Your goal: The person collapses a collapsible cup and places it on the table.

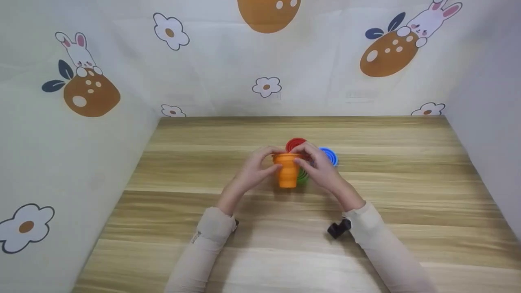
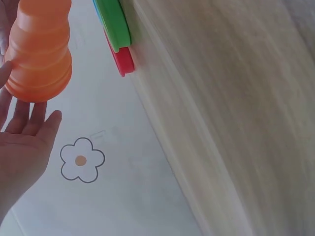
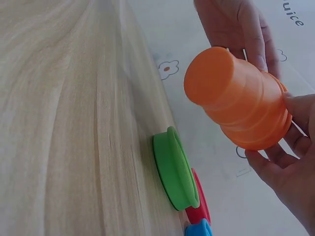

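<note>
An orange collapsible cup (image 1: 287, 173), extended to its full stepped height, is held up off the table between both hands. My left hand (image 1: 255, 166) grips its rim from the left, thumb on the near side and fingers behind. On the other side my right hand (image 1: 321, 166) pinches the same rim, thumb in front. In the right wrist view the cup (image 3: 241, 98) shows its flat round base, tilted toward the camera. Behind and under it sit a red collapsed cup (image 1: 296, 144), a blue one (image 1: 329, 156) and a green one (image 1: 302, 176), partly hidden.
The wood-grain table (image 1: 183, 171) runs back to a printed wall (image 1: 220, 73) with rabbits and flowers. A second wall stands on the left, a plain one on the right. Black wrist mounts (image 1: 339, 228) hang under the sleeves.
</note>
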